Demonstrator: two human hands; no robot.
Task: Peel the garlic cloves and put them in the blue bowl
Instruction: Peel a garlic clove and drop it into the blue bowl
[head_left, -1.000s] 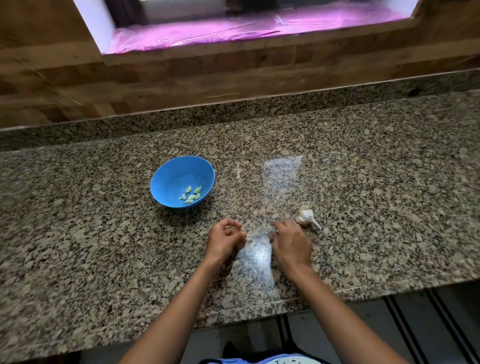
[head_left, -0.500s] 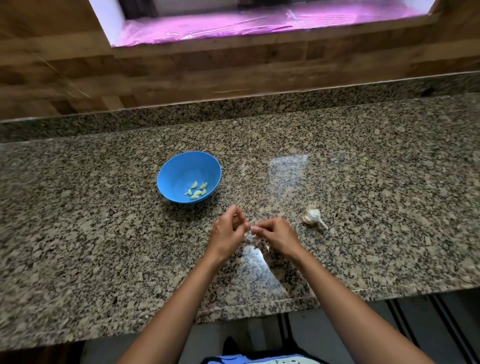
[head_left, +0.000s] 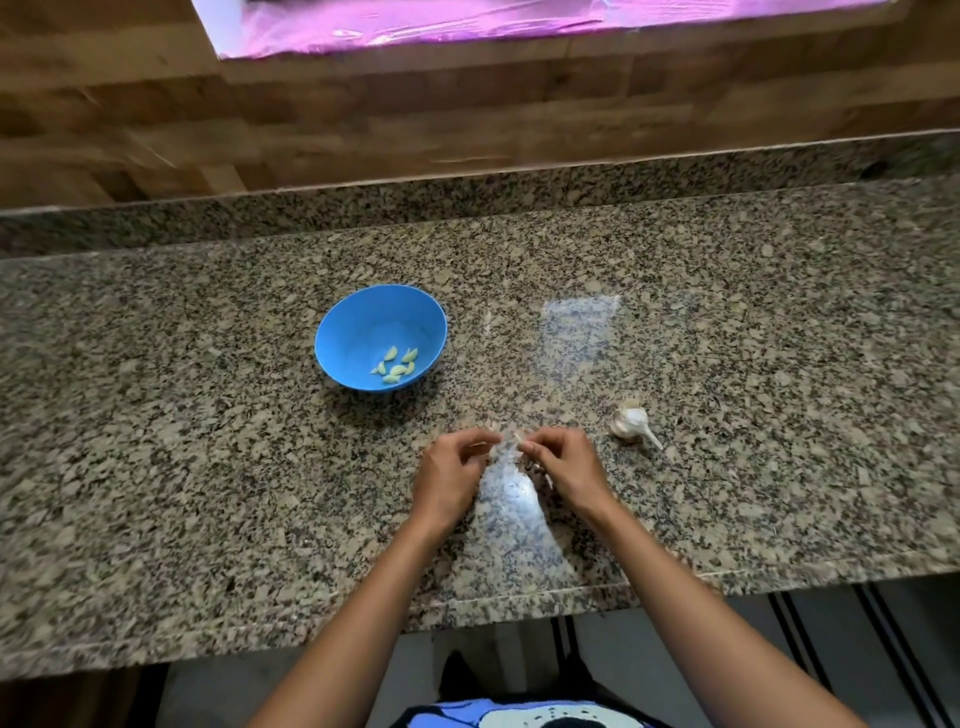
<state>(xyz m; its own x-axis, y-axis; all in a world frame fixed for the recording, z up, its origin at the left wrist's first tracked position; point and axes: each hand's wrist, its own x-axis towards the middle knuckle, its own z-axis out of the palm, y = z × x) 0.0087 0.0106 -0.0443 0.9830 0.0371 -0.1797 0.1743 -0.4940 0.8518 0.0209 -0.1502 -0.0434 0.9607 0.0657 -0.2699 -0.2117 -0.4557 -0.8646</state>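
A blue bowl (head_left: 363, 322) stands on the granite counter (head_left: 208, 467), with several peeled pale-green cloves (head_left: 396, 362) in its bottom. In front of it my left hand (head_left: 451, 475) and my right hand (head_left: 563, 465) meet fingertip to fingertip above the counter. Between them they pinch a small garlic clove (head_left: 511, 439), mostly hidden by the fingers. A partly stripped white garlic bulb (head_left: 631, 422) lies on the counter just right of my right hand.
A raised granite ledge (head_left: 467, 192) and a wooden wall (head_left: 415, 104) close the far side. The counter's front edge (head_left: 467, 608) runs just below my wrists. Small bits of garlic skin lie near my hands.
My hands came together from slightly apart and now pinch the clove between them. The camera view shifted a little; bowl and bulb stayed put.
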